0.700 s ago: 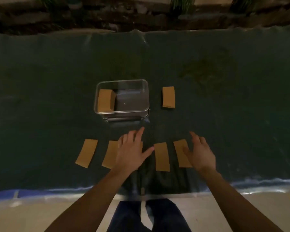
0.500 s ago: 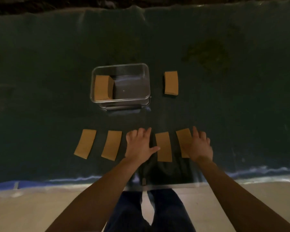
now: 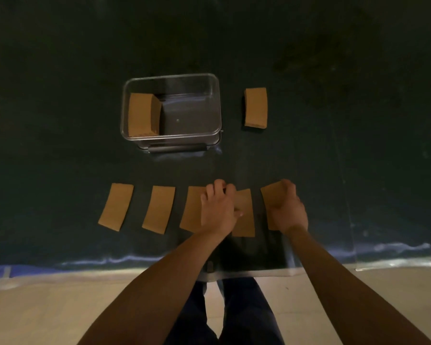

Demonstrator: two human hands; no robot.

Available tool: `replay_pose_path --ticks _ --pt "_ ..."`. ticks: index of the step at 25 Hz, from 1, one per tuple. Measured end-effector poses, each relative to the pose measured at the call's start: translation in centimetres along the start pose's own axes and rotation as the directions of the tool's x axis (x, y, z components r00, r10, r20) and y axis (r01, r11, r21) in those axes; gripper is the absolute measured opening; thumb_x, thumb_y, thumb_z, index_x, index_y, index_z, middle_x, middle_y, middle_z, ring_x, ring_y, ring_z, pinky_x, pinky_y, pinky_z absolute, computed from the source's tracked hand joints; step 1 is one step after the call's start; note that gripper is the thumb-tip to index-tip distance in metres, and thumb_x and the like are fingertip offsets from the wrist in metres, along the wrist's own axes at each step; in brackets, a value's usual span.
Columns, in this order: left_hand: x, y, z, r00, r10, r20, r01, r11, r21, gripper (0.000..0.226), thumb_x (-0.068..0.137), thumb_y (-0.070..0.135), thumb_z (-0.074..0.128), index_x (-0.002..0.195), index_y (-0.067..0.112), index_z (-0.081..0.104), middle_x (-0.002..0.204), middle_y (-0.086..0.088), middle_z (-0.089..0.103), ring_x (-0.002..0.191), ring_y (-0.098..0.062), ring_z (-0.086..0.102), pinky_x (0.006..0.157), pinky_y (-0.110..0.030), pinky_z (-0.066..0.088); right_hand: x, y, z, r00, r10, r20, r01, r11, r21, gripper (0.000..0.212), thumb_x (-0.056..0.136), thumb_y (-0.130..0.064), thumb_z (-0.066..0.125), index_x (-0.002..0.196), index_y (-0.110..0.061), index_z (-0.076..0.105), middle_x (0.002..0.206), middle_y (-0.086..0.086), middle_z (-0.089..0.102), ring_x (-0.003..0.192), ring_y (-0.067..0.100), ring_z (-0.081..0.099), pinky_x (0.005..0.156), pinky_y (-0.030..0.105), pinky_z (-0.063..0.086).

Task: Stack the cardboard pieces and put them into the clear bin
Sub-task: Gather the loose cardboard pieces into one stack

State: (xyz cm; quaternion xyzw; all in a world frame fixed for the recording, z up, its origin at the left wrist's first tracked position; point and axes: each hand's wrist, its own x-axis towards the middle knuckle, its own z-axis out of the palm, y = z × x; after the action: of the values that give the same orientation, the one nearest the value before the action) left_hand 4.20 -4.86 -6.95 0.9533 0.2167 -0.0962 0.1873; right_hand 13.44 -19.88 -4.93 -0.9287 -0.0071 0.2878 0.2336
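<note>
Five tan cardboard pieces lie in a row on the dark mat near me. The two on the left, one cardboard piece (image 3: pixel 116 206) and its neighbour (image 3: pixel 159 209), lie untouched. My left hand (image 3: pixel 218 209) covers the right side of the third piece (image 3: pixel 190 211), fingers curled at the top left corner of the fourth piece (image 3: pixel 246 220) and thumb on it. My right hand (image 3: pixel 288 207) curls over the rightmost piece (image 3: pixel 271 199), fingertips hooked on its far edge. The clear bin (image 3: pixel 214 105) stands beyond, holding a cardboard stack (image 3: pixel 142 114) at its left end.
Another small cardboard stack (image 3: pixel 256 107) sits on the mat to the right of the bin. The mat's near edge (image 3: pixel 135 260) meets a pale floor, and my legs (image 3: pixel 234 314) are below it.
My view has tilted down and moved closer. My left hand slid right off the third piece toward the fourth and curled its fingers. My right hand closed over the rightmost piece.
</note>
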Motion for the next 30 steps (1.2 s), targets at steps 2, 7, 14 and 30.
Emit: replay_pose_path --ticks 2,7,14,30 --pt "0.5 -0.2 -0.8 0.999 0.006 0.039 0.0 0.988 -0.157 0.028 0.088 0.03 0.069 0.109 0.025 0.052 0.11 0.0 0.057 0.103 -0.021 0.054 0.083 -0.034 0.039 0.0 -0.1 -0.4 0.999 0.006 0.052 -0.015 0.984 0.175 0.046 0.088 -0.012 0.054 0.128 -0.03 0.041 0.101 0.008 0.065 0.095 0.038 0.064 0.079 0.045 0.054" --pt "1.5 -2.3 -4.3 0.948 -0.016 0.318 0.256 0.632 -0.731 0.026 0.092 0.007 0.066 0.086 0.029 0.053 0.079 0.003 0.064 0.066 -0.007 0.061 0.07 -0.029 0.048 -0.1 -2.3 -0.9 0.952 0.023 0.304 -0.185 0.836 0.516 0.032 0.089 -0.003 0.055 0.105 -0.03 0.054 0.114 0.017 0.062 0.093 0.028 0.058 0.087 0.046 0.049" --pt "1.2 -5.1 -6.3 0.944 -0.07 0.324 0.315 0.488 -0.814 0.024 0.086 0.009 0.074 0.086 0.028 0.059 0.079 0.005 0.071 0.067 -0.006 0.064 0.064 -0.02 0.05 -2.4 -6.2 1.0 0.745 -0.124 0.655 -0.506 0.534 0.677 0.033 0.098 -0.048 0.045 0.116 -0.036 0.069 0.102 0.01 0.077 0.082 0.029 0.073 0.067 0.041 0.061" --pt "0.8 -9.0 -5.0 0.977 0.07 0.201 -0.114 0.969 0.218 0.064 0.086 0.027 0.072 0.143 0.018 0.044 0.135 -0.01 0.043 0.124 -0.03 0.045 0.098 -0.045 0.043 -3.1 -7.2 2.5 0.856 -0.059 0.514 -0.409 0.533 0.741 0.027 0.103 -0.038 0.04 0.122 -0.025 0.053 0.085 0.018 0.065 0.058 0.028 0.06 0.057 0.04 0.055"
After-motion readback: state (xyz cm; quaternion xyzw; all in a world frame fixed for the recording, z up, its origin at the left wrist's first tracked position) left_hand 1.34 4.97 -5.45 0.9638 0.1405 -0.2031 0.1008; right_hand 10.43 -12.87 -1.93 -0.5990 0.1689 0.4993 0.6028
